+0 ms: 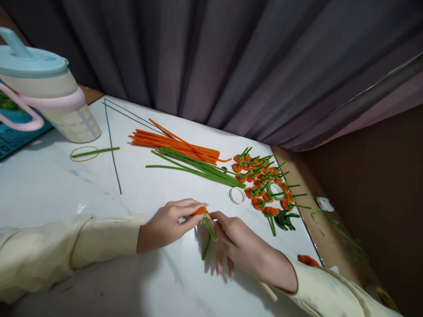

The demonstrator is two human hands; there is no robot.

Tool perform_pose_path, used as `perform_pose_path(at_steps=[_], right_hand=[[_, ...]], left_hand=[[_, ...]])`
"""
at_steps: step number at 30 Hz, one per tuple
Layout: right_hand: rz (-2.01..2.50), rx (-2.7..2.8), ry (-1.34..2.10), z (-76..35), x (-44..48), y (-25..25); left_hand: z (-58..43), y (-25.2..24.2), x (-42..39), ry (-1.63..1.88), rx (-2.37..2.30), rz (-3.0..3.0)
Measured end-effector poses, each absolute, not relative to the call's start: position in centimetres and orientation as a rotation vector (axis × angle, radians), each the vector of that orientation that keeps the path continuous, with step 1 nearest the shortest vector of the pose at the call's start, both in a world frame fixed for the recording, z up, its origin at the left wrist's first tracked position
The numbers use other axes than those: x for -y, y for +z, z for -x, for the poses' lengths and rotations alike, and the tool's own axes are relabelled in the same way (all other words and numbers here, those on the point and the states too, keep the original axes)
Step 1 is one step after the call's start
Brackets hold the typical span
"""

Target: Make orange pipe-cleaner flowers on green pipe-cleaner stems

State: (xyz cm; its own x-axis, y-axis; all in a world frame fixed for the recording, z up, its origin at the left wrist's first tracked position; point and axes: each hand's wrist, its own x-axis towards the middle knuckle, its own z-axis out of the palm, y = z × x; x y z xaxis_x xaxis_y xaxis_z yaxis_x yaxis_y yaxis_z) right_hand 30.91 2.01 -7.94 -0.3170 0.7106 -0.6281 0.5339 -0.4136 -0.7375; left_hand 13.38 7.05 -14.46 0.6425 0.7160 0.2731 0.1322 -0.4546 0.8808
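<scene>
Between thumb and fingertips, my left hand (168, 223) pinches a small orange pipe-cleaner pumpkin (199, 211). Green pipe-cleaner ends (210, 229) hang from it toward me. My right hand (239, 242) is closed around a thin wooden stick (268, 291); its tip meets the green stem beside the pumpkin, and its far end pokes out below my right wrist. My palm hides the stick's middle. Many similar orange pumpkins with green stems (258, 203) lie grouped on the right of the table.
Orange pipe cleaners (175, 145) and green pipe cleaners (198, 168) lie in bundles behind my hands. A white ring (237, 195), a green tape roll (275, 190) and dark green curled pieces (286, 220) sit right. A lidded tumbler (62, 101) stands left, near a rubber band (84, 154).
</scene>
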Motion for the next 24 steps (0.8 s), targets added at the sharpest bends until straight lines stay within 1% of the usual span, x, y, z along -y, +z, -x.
perform_pose_path(at_steps=[6,11,14,16,18,21,24], right_hand=[[1.291,1.162,2.109,-31.2,-2.2,-8.1],[1.234,0.917,2.164,-31.3,-2.0,-8.6],[1.242,0.978,2.125,-31.5,-1.8,-9.0],[1.333,1.198,2.029,-31.5,-1.8,-9.0],[1.499,1.546,1.85,-31.6,-1.7,-8.6],[1.749,2.088,1.41,-31.3,-1.6,-7.8],[1.846,2.38,1.032,-30.8,-1.7,-7.8]], left_hand=[[-13.3,-14.4,-7.2,0.778,-0.67,-1.918],[-13.4,-14.3,-7.3,0.649,-0.727,-1.689],[-13.5,-14.2,-7.3,0.581,-0.762,-1.522],[-13.6,-14.0,-7.2,0.571,-0.776,-1.519],[-13.7,-13.9,-7.2,0.579,-0.786,-1.579],[-13.7,-14.1,-7.2,0.584,-0.783,-1.699],[-13.6,-14.5,-7.1,0.589,-0.768,-1.761]])
